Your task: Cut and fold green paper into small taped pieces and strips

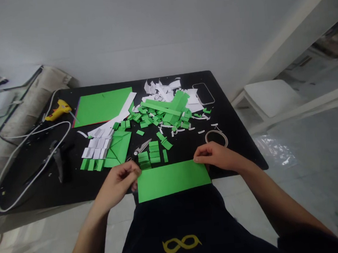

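Observation:
A flat rectangle of green paper [173, 179] spans the space between my hands at the table's near edge, close to my body. My left hand [119, 181] pinches its upper left corner between thumb and fingers. At the upper right corner, my right hand [218, 156] grips the sheet the same way. Just beyond the paper lie folded green pieces [154, 153] and a pair of scissors [143, 146], its handles partly hidden. A ring of tape [216, 138] lies beyond my right hand.
The black table [237, 136] carries a heap of green and white paper scraps [167, 107]. A stack of coloured sheets [103, 104], a yellow glue gun [59, 110], a looping white cable [13, 201] and folded white strips [97, 145] occupy the left. A white stool [272, 95] stands right.

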Available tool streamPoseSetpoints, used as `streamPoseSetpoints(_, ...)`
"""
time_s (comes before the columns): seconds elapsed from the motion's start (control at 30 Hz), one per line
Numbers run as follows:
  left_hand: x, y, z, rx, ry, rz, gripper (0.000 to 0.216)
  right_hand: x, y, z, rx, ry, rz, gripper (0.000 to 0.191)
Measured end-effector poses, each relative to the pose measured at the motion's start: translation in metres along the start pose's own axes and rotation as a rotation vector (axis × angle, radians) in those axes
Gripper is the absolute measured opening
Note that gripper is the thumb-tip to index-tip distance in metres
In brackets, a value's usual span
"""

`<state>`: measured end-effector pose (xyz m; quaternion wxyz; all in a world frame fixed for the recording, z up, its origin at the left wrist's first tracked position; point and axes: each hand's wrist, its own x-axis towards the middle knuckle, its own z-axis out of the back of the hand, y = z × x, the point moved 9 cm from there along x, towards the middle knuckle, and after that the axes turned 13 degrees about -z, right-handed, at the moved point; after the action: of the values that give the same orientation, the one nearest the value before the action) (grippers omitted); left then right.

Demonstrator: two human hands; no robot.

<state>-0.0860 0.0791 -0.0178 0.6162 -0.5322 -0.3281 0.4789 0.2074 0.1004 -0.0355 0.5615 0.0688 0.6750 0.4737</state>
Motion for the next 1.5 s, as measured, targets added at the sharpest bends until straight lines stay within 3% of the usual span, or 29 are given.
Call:
streamPoseSetpoints(0.17, 0.001, -0.006, -0.007, 0.214, 0.002, -0.090, 0.027, 0.003, -0.013, 0.004, 0.035, -0.003, -0.048, 0.024)
streamPoseSetpoints(0.27, -0.004, -0.039, -0.007, 0.489, -0.091, -0.325, 0.028, 0.005, -0.015, 0.005, 0.129, 0.003, -0.064, 0.021)
streamPoseSetpoints(0.43, -0.016, -0.082, -0.049, 0.682, 0.083, -0.740, 0.051, 0.012, -0.022, -0.003, 0.376, 0.115, -0.106, 0.022)
streamPoseSetpoints(0.53, -0.017, -0.094, -0.059, 0.674, 0.103, -0.848, 0.039, 0.015, -0.026, -0.008, 0.449, 0.164, -0.119, 0.024)
streamPoseSetpoints(0.63, -0.015, -0.097, -0.067, 0.575, 0.178, -0.820, 0.055, 0.017, -0.030, -0.008, 0.500, 0.158, -0.130, 0.022)
streamPoseSetpoints(0.73, -0.013, -0.089, -0.076, 0.554, 0.258, -0.693, 0.073, 0.018, -0.034, -0.009, 0.557, 0.127, -0.150, 0.021)
streamPoseSetpoints(0.9, -0.005, -0.070, -0.075, 0.516, 0.292, -0.469, 0.020, 0.016, -0.037, -0.011, 0.576, 0.107, -0.171, 0.029)
streamPoseSetpoints(1.0, 0.001, -0.062, -0.061, 0.476, 0.264, -0.365, 0.017, 0.012, -0.037, -0.012, 0.465, 0.099, -0.177, 0.034)
streamPoseSetpoints(1.1, 0.005, -0.055, -0.054, 0.449, 0.280, -0.332, 0.020, 0.007, -0.032, 0.002, 0.288, -0.059, -0.141, 0.052)
streamPoseSetpoints(1.17, 0.008, -0.049, -0.058, 0.415, 0.325, -0.318, 0.023, 0.001, -0.019, 0.011, 0.185, -0.182, -0.039, 0.059)
streamPoseSetpoints(1.3, 0.015, -0.040, -0.068, 0.342, 0.377, -0.309, 0.025, -0.014, 0.017, 0.004, -0.002, -0.272, 0.254, 0.035)
streamPoseSetpoints(1.43, 0.022, -0.035, -0.076, 0.359, 0.383, -0.341, 0.024, -0.010, 0.020, -0.016, -0.096, -0.189, 0.261, 0.019)
streamPoseSetpoints(1.5, 0.024, -0.032, -0.076, 0.416, 0.350, -0.376, 0.023, -0.006, 0.016, -0.017, -0.141, -0.209, 0.248, 0.011)
